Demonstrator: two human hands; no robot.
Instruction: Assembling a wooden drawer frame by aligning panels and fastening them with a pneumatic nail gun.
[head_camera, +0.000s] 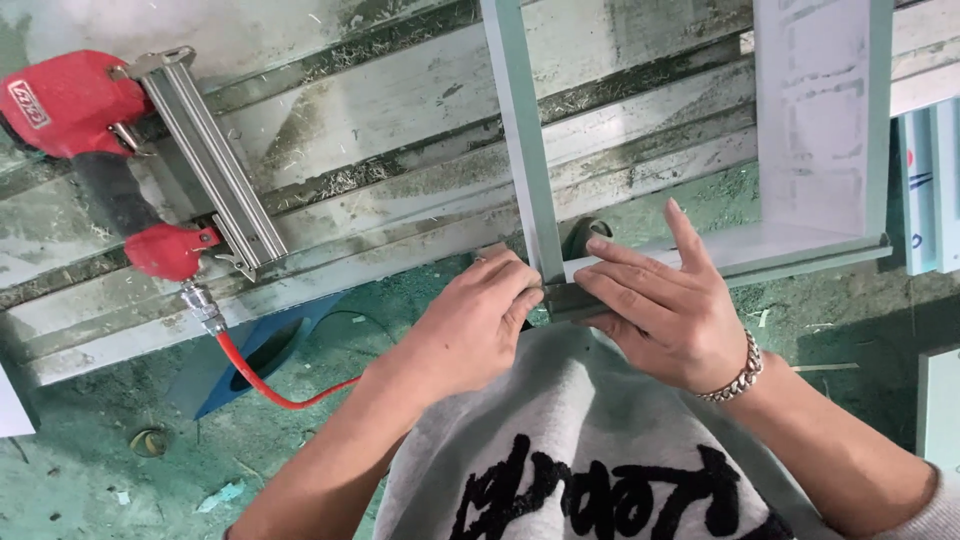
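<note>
While the corner of a pale grey frame (560, 285) is being pinched from both sides, pretty much everything is happening right at that joint, just above the grey sweatshirt (590, 440) at the bottom of the view. The left hand (470, 325) is being kept curled up tight, with the fingertips (520, 300) pressed against the left side of the corner, so it's closed on the frame rather than spread out. The right hand (665, 310) is being laid flatter: the fingers are stretched out along the horizontal rail (800, 255), the thumb is being pointed up and away, and a silver chain bracelet (735, 378) is being worn at the wrist. So both hands are gripping the frame, one bunched, one fairly wide.

The upright rail (520, 140) is being run straight up out of the top of the shot, and a wider pale panel (820, 120) is being carried at the right end of the horizontal rail. All of this is being held over a worn workbench (400, 110) with dusty grooves.

Off to the left, well apart from both hands, a red nail gun (120, 150) is lying on the bench, and a red air hose (270, 385) is being trailed down from it over the green floor (100, 460).
</note>
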